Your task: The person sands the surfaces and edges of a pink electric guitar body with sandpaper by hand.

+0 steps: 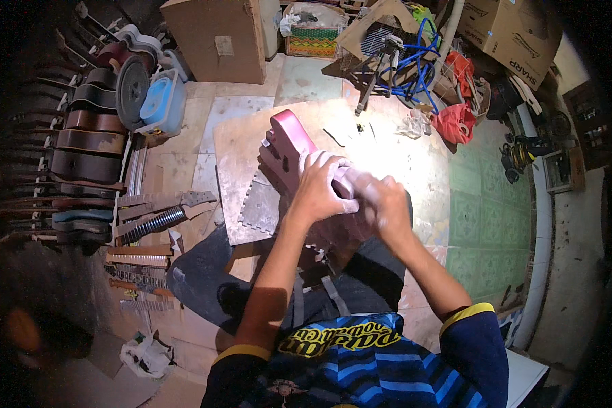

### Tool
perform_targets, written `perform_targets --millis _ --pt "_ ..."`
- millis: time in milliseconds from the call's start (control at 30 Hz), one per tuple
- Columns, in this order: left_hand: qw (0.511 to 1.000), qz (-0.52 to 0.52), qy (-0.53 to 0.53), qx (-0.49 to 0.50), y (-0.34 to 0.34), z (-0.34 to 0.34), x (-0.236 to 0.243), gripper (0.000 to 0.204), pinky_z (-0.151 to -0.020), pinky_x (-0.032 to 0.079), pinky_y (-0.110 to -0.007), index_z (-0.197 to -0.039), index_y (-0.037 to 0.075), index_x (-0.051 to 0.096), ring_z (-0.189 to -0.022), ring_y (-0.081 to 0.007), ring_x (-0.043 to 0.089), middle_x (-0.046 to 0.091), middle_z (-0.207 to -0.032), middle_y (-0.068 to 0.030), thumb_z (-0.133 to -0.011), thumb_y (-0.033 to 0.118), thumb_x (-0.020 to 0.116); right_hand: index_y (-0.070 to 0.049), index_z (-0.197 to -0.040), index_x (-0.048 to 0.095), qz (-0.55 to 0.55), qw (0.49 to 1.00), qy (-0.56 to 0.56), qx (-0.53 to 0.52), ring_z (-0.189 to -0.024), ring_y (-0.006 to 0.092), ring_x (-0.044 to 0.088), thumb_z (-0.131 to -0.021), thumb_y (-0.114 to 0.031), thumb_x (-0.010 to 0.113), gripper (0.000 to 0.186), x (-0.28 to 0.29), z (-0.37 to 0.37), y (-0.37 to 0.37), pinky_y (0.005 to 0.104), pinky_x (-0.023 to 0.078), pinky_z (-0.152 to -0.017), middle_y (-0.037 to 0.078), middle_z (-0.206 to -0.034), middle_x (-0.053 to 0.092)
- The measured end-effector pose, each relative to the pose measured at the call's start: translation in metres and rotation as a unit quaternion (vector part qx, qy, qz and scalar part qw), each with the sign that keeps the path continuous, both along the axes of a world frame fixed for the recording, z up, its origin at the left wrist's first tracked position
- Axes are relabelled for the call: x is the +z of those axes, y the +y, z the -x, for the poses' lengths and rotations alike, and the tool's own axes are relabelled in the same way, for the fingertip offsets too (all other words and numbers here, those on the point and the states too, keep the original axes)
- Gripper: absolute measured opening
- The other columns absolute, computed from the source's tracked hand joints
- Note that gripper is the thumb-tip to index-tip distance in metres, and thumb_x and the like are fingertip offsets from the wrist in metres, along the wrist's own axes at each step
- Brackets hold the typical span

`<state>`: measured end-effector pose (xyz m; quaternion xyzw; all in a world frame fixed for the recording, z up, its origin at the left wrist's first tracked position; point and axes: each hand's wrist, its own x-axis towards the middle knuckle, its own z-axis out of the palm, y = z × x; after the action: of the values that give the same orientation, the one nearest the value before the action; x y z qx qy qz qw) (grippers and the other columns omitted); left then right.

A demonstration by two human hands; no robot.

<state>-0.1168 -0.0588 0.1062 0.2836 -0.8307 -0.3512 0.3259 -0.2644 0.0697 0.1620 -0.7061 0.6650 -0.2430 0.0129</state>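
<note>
A dark red guitar body (291,139) rests on my lap and stretches away from me over a plywood board (387,146) on the floor. My left hand (319,187) lies flat on the near part of the body, fingers spread and pressing down. Close beside it, my right hand (381,197) is blurred with its fingers curled against the same surface; whether it holds something small I cannot tell. My forearms hide the near end of the body.
A grey foam mat (260,207) lies under the guitar. Guitar necks (158,221) and finished guitar bodies (88,143) line the left side. A large cardboard box (217,37), a blue tub (160,102), blue hose (415,64) and a red bag (455,121) stand further away.
</note>
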Motion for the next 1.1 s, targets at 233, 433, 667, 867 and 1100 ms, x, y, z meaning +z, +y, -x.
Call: perform_targets --millis 233,433,667,867,1100 --pt "0.999 0.019 0.03 0.012 0.001 0.002 -0.014 0.077 -0.119 0.028 -0.053 -0.117 0.01 0.069 -0.125 -0.0379 0.053 0.065 -0.119 -0.0143 -0.053 0.046 0.093 -0.018 -0.131 0.072 0.012 1.0 -0.015 -0.011 -0.077 0.028 0.06 -0.079 0.006 0.062 0.059 0.002 -0.001 -0.005 0.0413 0.047 -0.072 0.006 -0.128 0.074" --pt "1.0 -0.005 0.019 -0.007 0.0 0.007 -0.006 0.08 -0.121 0.026 -0.055 -0.12 0.009 0.068 -0.129 -0.0384 0.051 0.064 -0.124 -0.0135 -0.051 0.04 0.093 -0.019 -0.138 0.068 0.022 0.998 -0.058 -0.027 -0.089 0.0302 0.061 -0.076 0.008 0.061 0.068 -0.015 0.007 0.004 0.0426 0.046 -0.083 0.008 -0.134 0.071" --pt "1.0 -0.008 -0.006 -0.007 -0.001 0.006 -0.008 0.085 -0.117 0.036 -0.05 -0.125 0.01 0.065 -0.131 -0.0404 0.048 0.063 -0.127 -0.0145 -0.048 0.035 0.089 -0.017 -0.13 0.074 0.014 0.998 -0.061 -0.021 -0.077 0.0237 0.06 -0.08 0.003 0.067 0.055 -0.012 0.002 0.004 0.0381 0.047 -0.073 0.007 -0.118 0.076" --pt "1.0 0.012 0.014 0.003 0.005 0.007 -0.001 0.074 -0.118 0.03 -0.053 -0.118 0.007 0.067 -0.126 -0.0398 0.054 0.065 -0.121 -0.0174 -0.058 0.044 0.091 -0.011 -0.134 0.07 0.01 0.989 -0.058 -0.132 -0.105 0.0357 0.068 -0.081 0.008 0.056 0.058 -0.048 0.042 0.013 0.0418 0.05 -0.092 0.016 -0.131 0.072" --pt "0.998 0.027 0.037 0.05 0.011 0.004 0.003 0.048 -0.116 0.032 -0.052 -0.109 0.006 0.07 -0.119 -0.0403 0.059 0.068 -0.115 -0.0178 -0.075 0.039 0.081 -0.002 -0.132 0.069 -0.003 0.951 -0.263 -0.164 -0.127 0.0361 0.065 -0.083 0.008 0.051 0.053 -0.062 0.014 0.055 0.0399 0.045 -0.114 0.022 -0.132 0.07"
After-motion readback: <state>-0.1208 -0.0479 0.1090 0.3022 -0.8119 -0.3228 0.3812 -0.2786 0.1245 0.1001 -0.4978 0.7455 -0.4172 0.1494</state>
